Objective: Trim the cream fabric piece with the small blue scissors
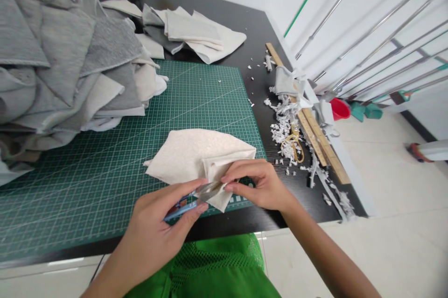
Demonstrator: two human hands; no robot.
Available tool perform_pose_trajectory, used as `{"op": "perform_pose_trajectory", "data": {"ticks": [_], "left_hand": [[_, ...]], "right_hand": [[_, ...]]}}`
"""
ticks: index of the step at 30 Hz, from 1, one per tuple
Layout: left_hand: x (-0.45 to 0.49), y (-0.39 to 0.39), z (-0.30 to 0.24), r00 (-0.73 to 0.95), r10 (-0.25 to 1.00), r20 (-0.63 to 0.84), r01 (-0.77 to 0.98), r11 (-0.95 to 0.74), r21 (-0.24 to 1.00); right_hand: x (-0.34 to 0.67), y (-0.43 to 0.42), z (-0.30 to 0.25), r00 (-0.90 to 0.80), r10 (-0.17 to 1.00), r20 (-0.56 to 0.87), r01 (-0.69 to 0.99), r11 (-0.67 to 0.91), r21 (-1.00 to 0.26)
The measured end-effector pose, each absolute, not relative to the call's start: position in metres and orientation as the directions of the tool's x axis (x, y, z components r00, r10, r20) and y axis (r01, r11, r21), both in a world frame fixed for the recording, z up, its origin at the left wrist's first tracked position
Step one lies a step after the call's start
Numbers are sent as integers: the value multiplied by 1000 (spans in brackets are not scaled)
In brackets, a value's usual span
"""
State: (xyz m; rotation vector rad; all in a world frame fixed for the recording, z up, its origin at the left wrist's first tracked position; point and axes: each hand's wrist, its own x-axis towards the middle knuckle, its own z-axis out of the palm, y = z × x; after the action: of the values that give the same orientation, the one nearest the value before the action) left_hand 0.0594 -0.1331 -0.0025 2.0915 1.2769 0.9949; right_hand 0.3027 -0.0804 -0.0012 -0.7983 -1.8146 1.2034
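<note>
Two bare hands are held over a cream fabric piece [185,158], which lies folded on a green cutting mat [87,195]. Blue-handled snips [185,205] are gripped closed-fingered in the left hand [154,228], their blades at the fold. The fold is pinched between thumb and fingers of the right hand [259,186]. Beyond, grey fabric pieces [63,55] are heaped on a black table [252,31], and white scraps [282,130], yellow-handled scissors [293,148] and a wooden ruler [322,144] are scattered to the right of the mat.
</note>
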Motion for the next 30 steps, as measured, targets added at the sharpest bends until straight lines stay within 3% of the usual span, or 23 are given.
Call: {"op": "perform_pose_trajectory", "data": {"ticks": [7, 13, 25, 30], "left_hand": [[62, -135, -6, 347, 902, 256, 561, -419, 714], [65, -134, -8, 370, 868, 330, 572, -493, 656], [76, -125, -13, 396, 791, 467, 652, -600, 463], [74, -124, -11, 463, 690, 555, 696, -672, 255]], "right_hand": [[303, -80, -3, -465, 884, 53, 62, 92, -994], [305, -79, -2, -473, 880, -47, 9, -48, -999], [300, -81, -7, -447, 893, -52, -20, -68, -997], [303, -77, -5, -482, 863, -153, -66, -209, -976]]}}
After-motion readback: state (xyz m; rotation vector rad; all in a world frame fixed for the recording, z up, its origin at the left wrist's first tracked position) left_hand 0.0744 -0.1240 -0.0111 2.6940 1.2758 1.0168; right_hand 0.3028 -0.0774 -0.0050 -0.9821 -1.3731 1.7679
